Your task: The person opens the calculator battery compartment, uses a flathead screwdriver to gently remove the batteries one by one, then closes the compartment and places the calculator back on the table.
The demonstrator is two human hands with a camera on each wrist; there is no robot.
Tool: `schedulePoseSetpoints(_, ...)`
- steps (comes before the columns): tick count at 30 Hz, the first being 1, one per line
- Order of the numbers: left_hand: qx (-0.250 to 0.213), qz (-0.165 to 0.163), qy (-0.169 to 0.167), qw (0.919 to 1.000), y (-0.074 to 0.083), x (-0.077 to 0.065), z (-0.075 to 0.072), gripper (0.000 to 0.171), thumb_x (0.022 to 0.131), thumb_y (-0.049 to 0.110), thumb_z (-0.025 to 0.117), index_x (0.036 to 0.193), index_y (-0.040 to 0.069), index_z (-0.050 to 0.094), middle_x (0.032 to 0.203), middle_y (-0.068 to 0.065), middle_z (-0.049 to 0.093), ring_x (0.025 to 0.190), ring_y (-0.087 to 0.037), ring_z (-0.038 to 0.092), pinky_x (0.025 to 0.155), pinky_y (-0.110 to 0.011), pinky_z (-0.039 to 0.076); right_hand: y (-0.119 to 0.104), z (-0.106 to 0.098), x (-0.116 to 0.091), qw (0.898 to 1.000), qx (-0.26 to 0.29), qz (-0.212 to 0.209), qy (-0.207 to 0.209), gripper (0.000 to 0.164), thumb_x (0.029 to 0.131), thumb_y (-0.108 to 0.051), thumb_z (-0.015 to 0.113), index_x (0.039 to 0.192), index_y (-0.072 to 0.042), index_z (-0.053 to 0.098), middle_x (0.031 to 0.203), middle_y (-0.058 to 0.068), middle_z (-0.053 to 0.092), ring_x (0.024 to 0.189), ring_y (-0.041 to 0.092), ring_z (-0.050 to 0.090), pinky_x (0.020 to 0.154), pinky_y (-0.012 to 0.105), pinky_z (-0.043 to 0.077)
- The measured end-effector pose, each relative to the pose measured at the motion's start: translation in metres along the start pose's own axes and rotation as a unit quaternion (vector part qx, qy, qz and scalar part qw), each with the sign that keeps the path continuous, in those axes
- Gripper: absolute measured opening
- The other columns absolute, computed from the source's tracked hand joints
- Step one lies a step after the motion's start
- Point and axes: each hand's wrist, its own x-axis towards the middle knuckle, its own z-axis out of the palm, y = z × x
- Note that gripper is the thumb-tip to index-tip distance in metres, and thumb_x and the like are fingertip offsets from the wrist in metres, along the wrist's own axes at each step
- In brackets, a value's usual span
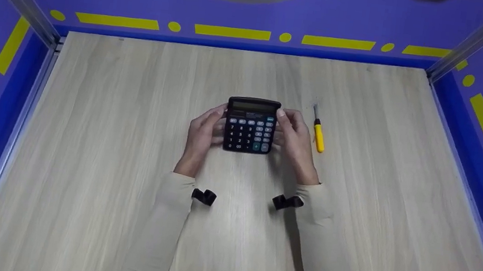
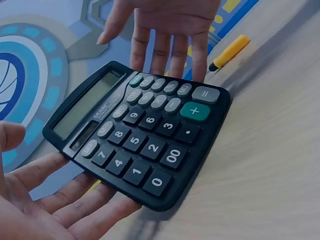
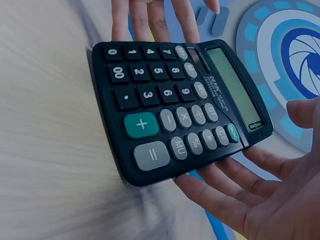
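Observation:
A black calculator (image 1: 250,129) with grey, green and black keys is held up above the wooden table, its keys facing me. My left hand (image 1: 203,131) is at its left edge and my right hand (image 1: 295,138) at its right. In the left wrist view, the left hand's straight fingers (image 2: 82,207) reach under the calculator, with the thumb off it. Likewise, the right hand's extended fingers (image 3: 240,185) support it from behind in the right wrist view, the thumb standing apart. A small dark digit shows on the display (image 3: 235,90).
Right of my right hand lies a yellow-handled tool (image 1: 319,136) with a black collar and thin metal shaft. Blue-purple panels (image 1: 239,14) with yellow marks wall the table (image 1: 97,135) at the back and both sides. Black wrist straps (image 1: 287,202) stick out from the sleeves.

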Motion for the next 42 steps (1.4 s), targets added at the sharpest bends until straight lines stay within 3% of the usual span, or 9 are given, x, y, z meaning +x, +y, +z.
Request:
schedulePoseSetpoints(8,-0.027,0.034,0.005,0.9991,-0.003,-0.004,0.007,0.043,0.109,0.034,0.057,0.143,0.009,0.067,0.116,-0.019,0.075,0.107,-0.034,0.073,0.091,-0.055,0.061,-0.001,0.004,-0.002,1.0,0.007,-0.013,0.015,0.053,0.106,-0.056,0.057,0.133,-0.01,0.061,0.122,0.011,0.063,0.111,0.032,0.064,0.095,0.057,0.057)
schedulePoseSetpoints(12,-0.032,0.049,0.01,0.9983,-0.005,-0.005,0.011,0.044,0.11,0.037,0.057,0.142,0.009,0.067,0.122,-0.014,0.072,0.112,-0.034,0.07,0.096,-0.057,0.057,-0.001,0.005,-0.003,0.999,0.033,-0.033,0.02,0.048,0.107,-0.05,0.057,0.131,-0.009,0.06,0.122,0.013,0.062,0.11,0.028,0.066,0.092,0.057,0.06)
schedulePoseSetpoints(22,-0.037,0.065,0.025,0.9969,-0.007,-0.009,0.015,0.043,0.108,0.044,0.061,0.137,0.014,0.068,0.13,-0.009,0.067,0.116,-0.026,0.069,0.102,-0.047,0.054,0.003,0.013,-0.004,0.996,0.06,-0.056,0.046,0.044,0.108,-0.047,0.057,0.125,-0.007,0.057,0.12,0.014,0.062,0.111,0.027,0.064,0.095,0.064,0.056)
schedulePoseSetpoints(31,-0.041,0.064,0.041,0.9963,-0.004,-0.007,0.016,0.039,0.106,0.044,0.065,0.129,0.013,0.071,0.124,-0.008,0.07,0.113,-0.023,0.065,0.099,-0.046,0.052,0.0,0.016,-0.003,0.996,0.05,-0.04,0.065,0.041,0.109,-0.044,0.057,0.125,-0.006,0.055,0.121,0.014,0.06,0.112,0.027,0.063,0.093,0.059,0.059)
schedulePoseSetpoints(39,0.011,0.068,0.042,0.9967,-0.005,-0.008,0.016,0.047,0.105,0.051,0.063,0.139,0.019,0.068,0.137,0.001,0.064,0.127,-0.018,0.059,0.107,-0.042,0.049,-0.002,0.018,-0.005,0.996,0.058,-0.027,0.066,0.042,0.109,-0.044,0.059,0.125,-0.006,0.055,0.124,0.015,0.058,0.114,0.026,0.062,0.095,0.055,0.059)
schedulePoseSetpoints(42,0.01,0.066,0.041,0.9969,-0.005,-0.008,0.015,0.048,0.105,0.05,0.063,0.14,0.017,0.067,0.139,0.001,0.063,0.127,-0.018,0.059,0.107,-0.041,0.049,-0.002,0.018,-0.005,0.996,0.057,-0.028,0.064,0.041,0.109,-0.044,0.059,0.124,-0.006,0.054,0.124,0.014,0.057,0.115,0.026,0.061,0.095,0.054,0.059)
